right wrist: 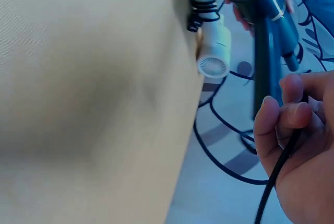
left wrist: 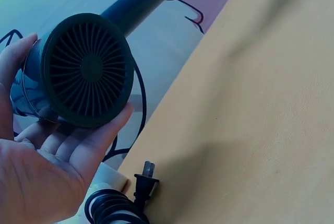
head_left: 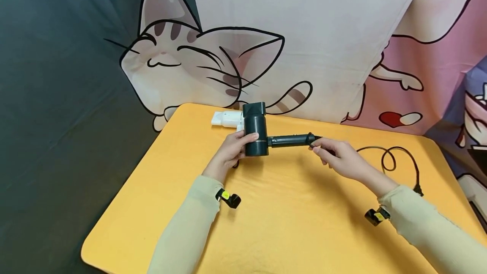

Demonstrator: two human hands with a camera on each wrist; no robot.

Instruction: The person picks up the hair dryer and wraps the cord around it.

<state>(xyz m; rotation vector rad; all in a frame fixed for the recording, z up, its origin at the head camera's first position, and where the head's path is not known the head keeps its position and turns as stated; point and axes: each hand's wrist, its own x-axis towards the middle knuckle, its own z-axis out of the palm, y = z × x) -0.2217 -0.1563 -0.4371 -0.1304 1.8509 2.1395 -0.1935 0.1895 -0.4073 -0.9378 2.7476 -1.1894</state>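
Observation:
A dark green hair dryer [head_left: 255,132] is held up over the table, its handle [head_left: 289,140] pointing right. My left hand [head_left: 232,149] grips it round the barrel, thumb on the near side. In the left wrist view the round slatted intake grille [left wrist: 91,67] faces the camera. At the handle's end, my right hand [head_left: 340,159] pinches the black cord [right wrist: 284,157] between thumb and fingers. Behind the dark dryer lies a white hair dryer [head_left: 230,119], partly hidden by it. Its own black cord is coiled round its handle [right wrist: 205,4].
The yellow table [head_left: 281,223] has rounded corners. On its right side the black cord loops and ends in a plug [head_left: 417,190]. Another plug [left wrist: 145,185] sits by the white dryer's coiled cord. A cartoon cat curtain [head_left: 323,45] hangs behind the far edge.

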